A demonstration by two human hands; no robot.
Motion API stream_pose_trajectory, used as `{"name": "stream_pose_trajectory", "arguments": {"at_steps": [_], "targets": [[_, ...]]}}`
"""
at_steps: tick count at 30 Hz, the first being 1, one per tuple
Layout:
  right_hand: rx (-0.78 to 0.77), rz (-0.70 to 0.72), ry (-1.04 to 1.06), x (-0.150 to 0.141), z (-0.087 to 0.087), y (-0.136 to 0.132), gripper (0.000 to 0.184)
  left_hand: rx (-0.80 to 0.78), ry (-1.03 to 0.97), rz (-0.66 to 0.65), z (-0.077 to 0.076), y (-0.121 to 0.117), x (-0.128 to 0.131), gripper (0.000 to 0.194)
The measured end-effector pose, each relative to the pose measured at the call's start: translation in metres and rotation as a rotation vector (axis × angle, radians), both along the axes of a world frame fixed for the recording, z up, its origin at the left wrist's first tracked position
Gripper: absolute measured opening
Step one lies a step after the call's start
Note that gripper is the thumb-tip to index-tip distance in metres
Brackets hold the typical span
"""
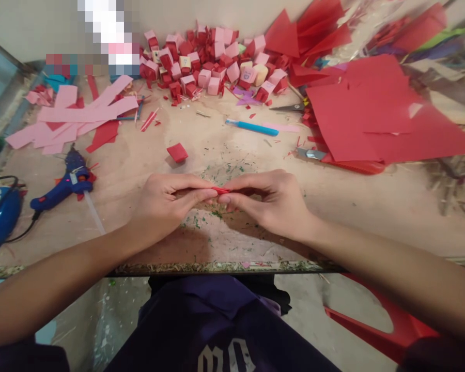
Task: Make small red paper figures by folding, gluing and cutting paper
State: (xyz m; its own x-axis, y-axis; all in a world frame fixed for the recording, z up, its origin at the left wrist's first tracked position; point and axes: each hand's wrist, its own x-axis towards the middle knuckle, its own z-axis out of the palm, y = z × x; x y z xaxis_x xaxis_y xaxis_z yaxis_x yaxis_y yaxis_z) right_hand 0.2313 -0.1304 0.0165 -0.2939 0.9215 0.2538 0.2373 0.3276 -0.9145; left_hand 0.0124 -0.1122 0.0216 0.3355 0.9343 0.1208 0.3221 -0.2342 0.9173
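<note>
Between my two hands is a small folded piece of red paper (220, 190), mostly covered by my fingers. My left hand (174, 201) pinches its left end between thumb and forefinger. At the right end, my right hand (265, 199) grips it in the same kind of pinch. Both hands hover just over the wooden tabletop (132, 165), where green crumbs are scattered. Beyond my left hand lies a single folded red paper piece (177, 153).
Small pink and red paper boxes (217, 62) pile up at the back. Pink strips (73, 116) and a blue glue gun (67, 181) lie left. Rightward are a blue pen (252, 127), dark scissors (290, 107), a red cutter (341, 161) and red sheets (372, 108).
</note>
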Motion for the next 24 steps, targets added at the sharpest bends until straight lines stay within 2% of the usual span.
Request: {"name": "stream_pose_trajectory", "arguments": {"at_steps": [7,13,16,18,21,24], "targets": [[-0.154,-0.028,0.088,-0.0039,0.0033,-0.0044,0.019,0.119,0.073,0.001,0.0018,-0.0031,0.0001,0.013],[-0.101,-0.004,0.087,-0.0017,0.0044,-0.0055,0.018,0.233,0.118,-0.017,0.0018,-0.0044,0.0007,0.016],[-0.092,-0.001,0.066,0.0002,0.0040,-0.0028,0.012,0.228,0.135,-0.031,0.0015,-0.0020,-0.0012,0.012],[-0.164,0.000,0.124,0.0002,0.0039,-0.0010,0.011,0.212,0.120,-0.028,0.0012,-0.0007,-0.0024,0.008],[-0.328,0.039,0.262,-0.0009,0.0036,0.0008,0.019,0.211,0.076,-0.007,0.0016,-0.0003,-0.0024,0.004],[-0.403,0.065,0.353,-0.0014,0.0031,0.0017,0.020,0.251,0.090,-0.007,0.0027,-0.0007,-0.0011,0.002]]}}
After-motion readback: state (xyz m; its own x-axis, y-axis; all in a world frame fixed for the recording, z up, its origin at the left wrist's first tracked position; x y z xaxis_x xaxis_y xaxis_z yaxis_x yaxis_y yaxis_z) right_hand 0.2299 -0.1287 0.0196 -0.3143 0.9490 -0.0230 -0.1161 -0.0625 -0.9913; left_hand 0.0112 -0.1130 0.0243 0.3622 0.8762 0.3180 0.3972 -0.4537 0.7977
